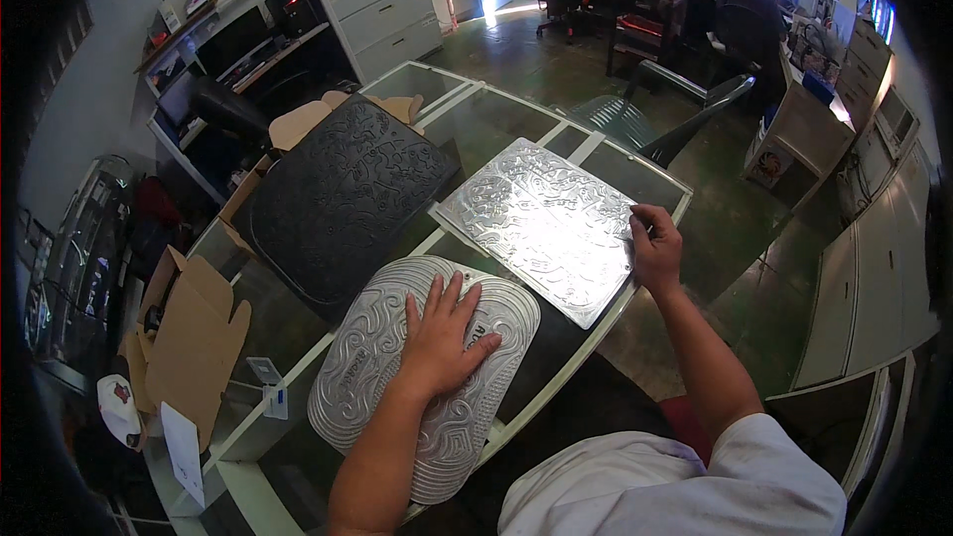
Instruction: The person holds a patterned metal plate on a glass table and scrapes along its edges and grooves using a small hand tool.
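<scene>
My left hand [442, 337] lies flat with fingers spread on a silver metal plate [352, 392] with rounded corners and raised swirls. To its right and farther off is a shiny rectangular metal plate [526, 208] with an embossed pattern. My right hand [655, 246] is closed at the right edge of that shiny plate, thumb and fingertips pinching it near the corner. A large black embossed sheet [347, 179] with rounded corners lies at the far left, partly over an open cardboard box [243, 194]. All of these rest on a glass-topped table [486, 104].
A smaller open cardboard box [194, 347], a white paper [182, 447] and a cap [119, 409] are at the left. Beyond the table stand a green plastic chair [635, 124] and a filing cabinet [382, 15]. A person in dark clothing [749, 5] sits at the back right.
</scene>
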### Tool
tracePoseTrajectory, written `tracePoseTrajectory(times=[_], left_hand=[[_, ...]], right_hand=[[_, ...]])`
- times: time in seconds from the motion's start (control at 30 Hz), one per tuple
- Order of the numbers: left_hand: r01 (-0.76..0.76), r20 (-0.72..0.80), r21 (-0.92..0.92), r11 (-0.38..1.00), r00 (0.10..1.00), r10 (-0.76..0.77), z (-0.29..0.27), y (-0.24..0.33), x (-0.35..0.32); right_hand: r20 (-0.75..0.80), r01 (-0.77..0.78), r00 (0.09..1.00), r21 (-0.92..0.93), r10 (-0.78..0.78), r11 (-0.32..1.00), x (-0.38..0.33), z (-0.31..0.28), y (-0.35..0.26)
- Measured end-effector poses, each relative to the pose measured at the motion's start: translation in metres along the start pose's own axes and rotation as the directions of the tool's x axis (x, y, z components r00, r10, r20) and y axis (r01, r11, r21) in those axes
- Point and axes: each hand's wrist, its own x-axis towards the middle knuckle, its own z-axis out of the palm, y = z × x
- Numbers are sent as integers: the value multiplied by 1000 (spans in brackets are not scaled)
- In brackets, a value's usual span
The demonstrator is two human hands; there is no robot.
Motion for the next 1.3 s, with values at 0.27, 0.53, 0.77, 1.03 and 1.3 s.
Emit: tracePoseTrajectory(times=[0.27,0.53,0.77,1.03,1.3], left_hand=[[6,-20,-19,1000,1000,-6,1,1,0],[20,19,-32,999,1000,-20,-2,1,0],[29,21,-5,1000,999,-29,1,2,-2],[23,20,7,1000,1000,-23,0,2,-2],[33,27,-1,999,999,-32,-3,4,-1]], right_hand=[[16,18,1000,0,-18,1000,1,0,6],[-25,3,1000,61,-1,998,0,4,14],[-12,-3,1000,104,4,995,-2,1,14],[-14,26,1000,116,-25,993,-2,2,16],[0,-11,1000,118,11,993,0,3,12]])
